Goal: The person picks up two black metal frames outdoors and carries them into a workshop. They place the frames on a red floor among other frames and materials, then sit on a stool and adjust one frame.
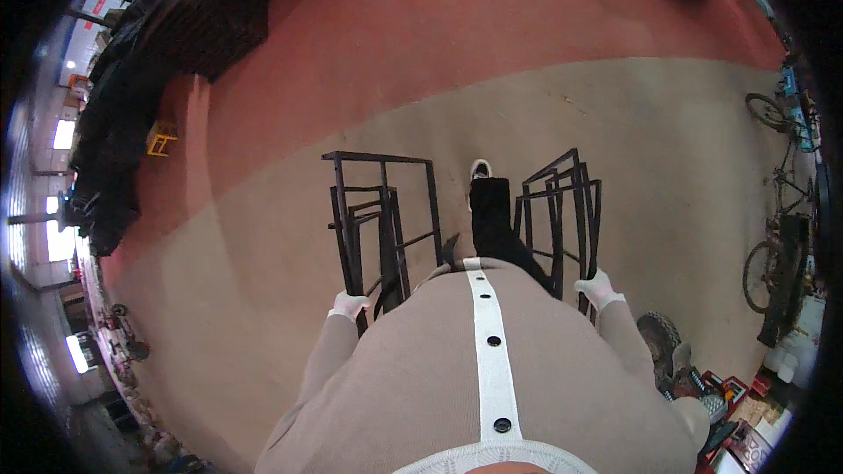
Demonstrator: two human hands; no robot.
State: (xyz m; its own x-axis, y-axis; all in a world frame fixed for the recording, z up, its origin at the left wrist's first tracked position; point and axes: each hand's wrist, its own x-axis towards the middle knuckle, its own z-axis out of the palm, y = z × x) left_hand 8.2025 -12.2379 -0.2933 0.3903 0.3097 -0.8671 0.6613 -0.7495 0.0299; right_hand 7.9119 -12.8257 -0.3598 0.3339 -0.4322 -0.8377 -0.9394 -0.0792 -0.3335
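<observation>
My left hand [349, 305], in a white glove, is closed round the bars of a dark metal frame [408, 160] at my left side. This bundle looks like several rectangular frames of square tube, nested together. On my right side my right hand [600, 289], also gloved in white, grips a second bundle of dark metal frames [580, 202]. Both bundles reach forward past my waist, one on each side of my legs. One foot in a black and white shoe [480, 169] is stepped out ahead between them. The lower ends near my body are partly hidden by my sleeves and torso.
Tall black stacks [211, 17] stand at the far left, with a small yellow stand [161, 139] beside them. Bicycles [786, 184] line the right edge. A wheel [659, 333] and assorted boxes [755, 430] lie at the near right. The floor changes from beige to red ahead.
</observation>
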